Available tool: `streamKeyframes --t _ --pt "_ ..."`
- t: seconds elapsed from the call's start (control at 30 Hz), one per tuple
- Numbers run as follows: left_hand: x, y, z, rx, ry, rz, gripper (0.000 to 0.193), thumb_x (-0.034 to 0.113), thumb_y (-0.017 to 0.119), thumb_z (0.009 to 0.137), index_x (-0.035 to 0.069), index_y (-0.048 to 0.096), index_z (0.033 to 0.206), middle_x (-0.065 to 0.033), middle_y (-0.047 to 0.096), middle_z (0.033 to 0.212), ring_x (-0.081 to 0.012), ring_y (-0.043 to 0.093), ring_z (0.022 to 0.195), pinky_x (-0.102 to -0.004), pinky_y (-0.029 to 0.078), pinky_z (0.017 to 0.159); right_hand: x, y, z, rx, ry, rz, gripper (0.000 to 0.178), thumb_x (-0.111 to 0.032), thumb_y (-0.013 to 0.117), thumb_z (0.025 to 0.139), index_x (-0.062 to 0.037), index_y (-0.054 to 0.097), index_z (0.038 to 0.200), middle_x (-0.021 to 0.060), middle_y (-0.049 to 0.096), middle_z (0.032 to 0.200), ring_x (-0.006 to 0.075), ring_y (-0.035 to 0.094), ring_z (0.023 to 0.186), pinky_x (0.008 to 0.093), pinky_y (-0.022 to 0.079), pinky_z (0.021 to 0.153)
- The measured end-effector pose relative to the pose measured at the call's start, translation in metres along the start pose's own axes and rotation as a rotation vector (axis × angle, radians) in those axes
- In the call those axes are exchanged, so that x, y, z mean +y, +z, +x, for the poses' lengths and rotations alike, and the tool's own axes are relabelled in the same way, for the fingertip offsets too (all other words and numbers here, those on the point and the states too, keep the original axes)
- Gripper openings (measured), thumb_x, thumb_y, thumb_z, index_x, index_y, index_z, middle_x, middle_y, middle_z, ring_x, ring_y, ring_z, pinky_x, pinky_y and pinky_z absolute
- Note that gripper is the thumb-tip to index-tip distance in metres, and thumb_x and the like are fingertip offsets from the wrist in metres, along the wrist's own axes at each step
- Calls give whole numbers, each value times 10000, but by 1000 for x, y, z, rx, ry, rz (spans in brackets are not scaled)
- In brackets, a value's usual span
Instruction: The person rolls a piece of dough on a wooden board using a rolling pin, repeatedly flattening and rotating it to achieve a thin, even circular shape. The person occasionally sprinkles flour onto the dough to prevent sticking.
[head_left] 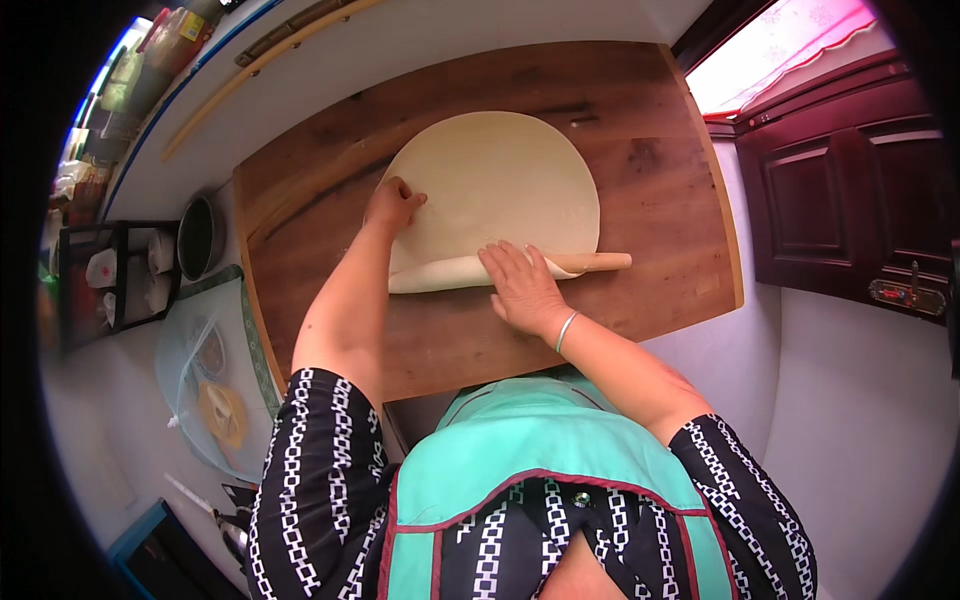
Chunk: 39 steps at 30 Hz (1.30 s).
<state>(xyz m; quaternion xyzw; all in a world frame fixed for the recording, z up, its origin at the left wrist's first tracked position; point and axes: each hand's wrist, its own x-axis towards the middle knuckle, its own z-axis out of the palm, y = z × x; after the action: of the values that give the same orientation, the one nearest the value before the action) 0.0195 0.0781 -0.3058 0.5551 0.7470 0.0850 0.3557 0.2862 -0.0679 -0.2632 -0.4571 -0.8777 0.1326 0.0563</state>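
A large round sheet of pale dough [500, 185] lies on the wooden board [650, 200]. Its near edge is wrapped around a rolling pin [605, 262], whose bare right end sticks out; the left end is hidden in the dough. My right hand [522, 288], with a bracelet at the wrist, rests palm down on the wrapped part, fingers stretched out. Over the sheet's left edge, my left hand [395, 205] has its fingers curled and pinched together. Whether it grips the dough's surface or holds something small is hidden.
A long wooden stick [250, 72] is by the wall beyond the board. Left of it stand a dark round pan [201, 237], a black rack [120, 270] and a mesh food cover [190, 370]. A dark red cabinet door [850, 190] stands at the right.
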Motion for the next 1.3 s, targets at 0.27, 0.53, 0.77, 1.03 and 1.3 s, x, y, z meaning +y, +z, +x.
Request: streamKeyframes --t 0.27,0.53,0.77,1.03,1.3 --pt "13 63 -156 352 590 -24 341 268 589 890 73 599 1170 -137 624 1166 -330 589 1084 -481 452 903 3 13 -22 101 36 -262 638 -312 578 861 -60 390 1416 107 376 1480 268 311 1396 508 243 1107" --pt "37 69 -110 449 522 454 562 354 551 897 90 449 1382 -99 404 1475 -311 325 1385 -595 210 1102 40 -3 63 225 32 -73 472 -301 559 872 -69 531 1282 121 535 1327 278 464 1278 510 328 1045" --pt "26 41 -72 632 492 263 357 252 490 918 95 559 1230 -115 526 1337 -309 412 1305 -566 265 1076 84 7 62 437 220 -86 419 -254 593 836 -116 572 1231 69 588 1239 245 494 1229 494 299 1064" --pt "50 1 53 725 376 450 349 264 515 896 102 569 1201 -121 550 1277 -320 456 1248 -548 313 1049 144 -19 180 532 216 -235 298 -248 533 883 -109 641 1124 73 612 1224 238 513 1215 522 299 1064" --pt "30 8 43 758 441 379 376 244 495 894 127 583 1240 -95 589 1213 -291 504 1162 -504 302 1034 144 -28 163 467 235 -72 429 -215 556 828 -97 570 1240 62 577 1262 236 485 1245 469 288 1087"
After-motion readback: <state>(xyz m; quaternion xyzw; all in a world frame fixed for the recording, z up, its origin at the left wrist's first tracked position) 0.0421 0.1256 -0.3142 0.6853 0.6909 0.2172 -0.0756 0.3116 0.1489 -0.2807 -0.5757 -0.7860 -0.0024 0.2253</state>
